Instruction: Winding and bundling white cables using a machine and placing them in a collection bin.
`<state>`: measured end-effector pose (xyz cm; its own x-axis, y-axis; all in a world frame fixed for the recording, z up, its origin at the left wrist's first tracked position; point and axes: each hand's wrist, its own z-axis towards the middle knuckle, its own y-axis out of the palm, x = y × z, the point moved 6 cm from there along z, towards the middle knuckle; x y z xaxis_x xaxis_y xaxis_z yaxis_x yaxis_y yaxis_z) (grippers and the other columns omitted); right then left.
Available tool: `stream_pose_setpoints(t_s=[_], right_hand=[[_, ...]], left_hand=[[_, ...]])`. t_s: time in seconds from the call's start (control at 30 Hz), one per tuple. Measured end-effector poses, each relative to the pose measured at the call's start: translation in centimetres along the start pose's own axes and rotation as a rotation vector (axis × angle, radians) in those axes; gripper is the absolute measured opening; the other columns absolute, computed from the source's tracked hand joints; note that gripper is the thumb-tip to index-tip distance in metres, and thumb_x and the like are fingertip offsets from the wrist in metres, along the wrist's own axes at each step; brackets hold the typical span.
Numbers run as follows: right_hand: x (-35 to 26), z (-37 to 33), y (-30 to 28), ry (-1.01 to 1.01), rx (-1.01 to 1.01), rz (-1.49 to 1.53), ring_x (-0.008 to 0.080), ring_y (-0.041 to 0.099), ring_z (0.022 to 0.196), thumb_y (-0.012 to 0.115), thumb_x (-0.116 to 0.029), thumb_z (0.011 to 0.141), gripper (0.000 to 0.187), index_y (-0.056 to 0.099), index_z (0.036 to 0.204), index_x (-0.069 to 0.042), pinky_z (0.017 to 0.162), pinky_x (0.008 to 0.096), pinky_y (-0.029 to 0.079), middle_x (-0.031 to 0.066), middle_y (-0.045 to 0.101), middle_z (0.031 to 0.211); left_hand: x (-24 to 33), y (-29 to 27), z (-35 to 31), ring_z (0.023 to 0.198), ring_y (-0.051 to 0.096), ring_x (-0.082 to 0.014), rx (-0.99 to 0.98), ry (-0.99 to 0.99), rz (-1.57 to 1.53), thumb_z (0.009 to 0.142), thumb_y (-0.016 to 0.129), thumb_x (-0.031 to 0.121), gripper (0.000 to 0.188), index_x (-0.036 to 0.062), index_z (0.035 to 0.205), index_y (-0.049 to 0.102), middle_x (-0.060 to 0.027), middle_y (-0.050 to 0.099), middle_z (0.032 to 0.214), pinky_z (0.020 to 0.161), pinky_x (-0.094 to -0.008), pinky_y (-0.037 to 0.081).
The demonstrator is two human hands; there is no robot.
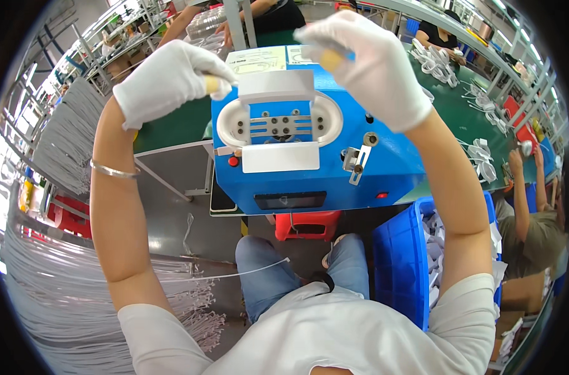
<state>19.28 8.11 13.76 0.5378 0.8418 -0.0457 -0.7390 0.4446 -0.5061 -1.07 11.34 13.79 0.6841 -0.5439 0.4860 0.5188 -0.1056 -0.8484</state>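
A blue bench machine (259, 181) stands in front of me, with a white oval winding head (331, 122) and slotted metal bars on top. White plates stand behind and in front of the bars. My left hand (169, 81), in a white glove with a yellow fingertip, is raised at the left of the rear plate (276, 86). Its fingers are curled together, and anything between them is too small to make out. Above the machine's back right, my gloved right hand (378, 69) is raised too. Motion smears its fingers, and a greyish patch shows near its yellow tip.
A blue bin (397, 269) of white pieces stands by my right side. Long white cables (97, 300) hang in bundles at the left. Coiled white cables (434, 65) lie on the green table (456, 97). A red stool (306, 225) is under the machine. Other people work nearby.
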Motion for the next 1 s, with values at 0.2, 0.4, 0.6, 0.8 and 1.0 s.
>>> stream_pose_setpoints(t_s=[0.2, 0.4, 0.6, 0.8, 1.0], right_hand=[[-4.2, -1.2, 1.6, -0.235, -0.237, -0.292, 0.0245, 0.059, 0.077, 0.070, -0.005, 0.063, 0.025, 0.067, 0.087, -0.009, 0.065, 0.0314, 0.050, 0.0056, 0.058, 0.080], [-3.9, -1.8, 3.8, -0.205, -0.339, -0.495, 0.0245, 0.060, 0.075, 0.075, -0.010, 0.057, 0.031, 0.064, 0.086, -0.008, 0.064, 0.0317, 0.050, 0.0073, 0.056, 0.080], [-2.0, -1.4, 4.2, -0.138, -0.478, -0.507, 0.0251, 0.060, 0.075, 0.076, -0.009, 0.057, 0.035, 0.064, 0.090, -0.006, 0.069, 0.0322, 0.050, 0.0094, 0.058, 0.083], [2.8, -2.4, 5.8, 0.788, -0.528, 0.516, 0.0170, 0.059, 0.086, 0.039, -0.044, 0.096, 0.048, 0.062, 0.112, -0.005, 0.078, 0.0277, 0.048, 0.0080, 0.064, 0.093], [0.9, -1.8, 5.5, 0.638, -0.339, 0.641, 0.0117, 0.060, 0.088, 0.049, -0.034, 0.095, 0.036, 0.064, 0.109, -0.004, 0.078, 0.0250, 0.049, 0.0059, 0.064, 0.093]], left_hand=[[-0.6, 0.4, -1.6, 0.075, 0.062, -0.0178, -0.060, 0.042, 0.134, 0.079, 0.063, 0.002, 0.016, -0.0009, 0.092, 0.070, -0.0119, 0.068, 0.083, 0.074, -0.0270, 0.049], [1.4, 2.4, -2.6, 0.076, 0.063, -0.0332, 0.191, 0.154, 0.365, 0.083, 0.059, 0.011, 0.016, 0.0040, 0.094, 0.067, -0.0177, 0.066, 0.084, 0.073, -0.0382, 0.051], [2.8, 5.2, -3.8, 0.076, 0.062, -0.0262, 0.646, 0.445, 0.372, 0.076, 0.064, 0.003, 0.012, 0.0049, 0.087, 0.063, -0.0090, 0.061, 0.084, 0.069, -0.0322, 0.051], [2.4, 5.4, -3.2, 0.079, 0.062, -0.0258, 0.613, 0.435, 0.436, 0.074, 0.063, 0.008, 0.009, 0.0093, 0.083, 0.065, -0.0071, 0.062, 0.083, 0.069, -0.0354, 0.051], [2.3, 5.3, -3.2, 0.083, 0.062, -0.0274, 0.595, 0.433, 0.442, 0.071, 0.065, 0.009, 0.016, 0.0053, 0.086, 0.064, -0.0119, 0.062, 0.086, 0.071, -0.0368, 0.051]])
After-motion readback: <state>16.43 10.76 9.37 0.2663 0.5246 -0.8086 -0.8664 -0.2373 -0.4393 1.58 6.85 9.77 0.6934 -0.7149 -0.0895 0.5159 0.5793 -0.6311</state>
